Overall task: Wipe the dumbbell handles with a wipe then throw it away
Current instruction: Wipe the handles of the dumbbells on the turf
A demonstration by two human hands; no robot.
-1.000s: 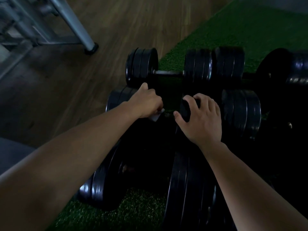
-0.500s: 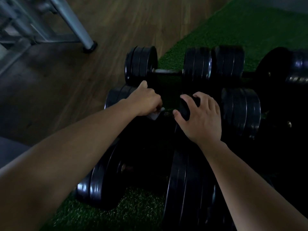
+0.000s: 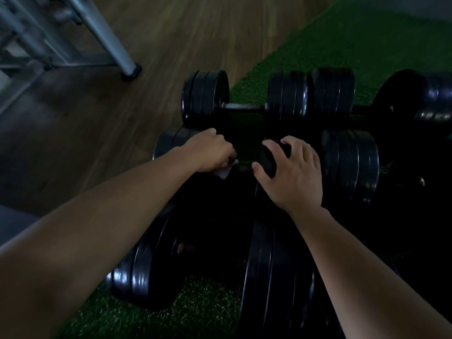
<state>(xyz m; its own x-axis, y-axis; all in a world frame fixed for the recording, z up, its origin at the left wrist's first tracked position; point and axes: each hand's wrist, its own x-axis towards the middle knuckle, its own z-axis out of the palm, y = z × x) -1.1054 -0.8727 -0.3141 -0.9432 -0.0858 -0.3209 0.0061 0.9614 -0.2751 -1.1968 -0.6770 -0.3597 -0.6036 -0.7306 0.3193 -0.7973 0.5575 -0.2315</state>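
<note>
Several black dumbbells lie on green turf. My left hand (image 3: 210, 152) is curled round a white wipe (image 3: 223, 172) on the handle (image 3: 244, 169) of the middle dumbbell; most of the wipe is hidden under my fingers. My right hand (image 3: 291, 172) grips the top of that dumbbell's right weight plates (image 3: 269, 160), fingers curled over the edge. Beyond it lies another dumbbell with a bare handle (image 3: 247, 108). A bigger dumbbell (image 3: 151, 272) lies nearer to me, in shadow.
Green turf (image 3: 367, 37) covers the right side and wooden floor (image 3: 171, 33) the left. A grey metal frame leg with a black foot (image 3: 130, 74) stands at the upper left. More dark weight plates (image 3: 352, 165) crowd the right.
Both hands stay where they were on the middle dumbbell. The view has drifted slightly; nothing else has visibly moved.
</note>
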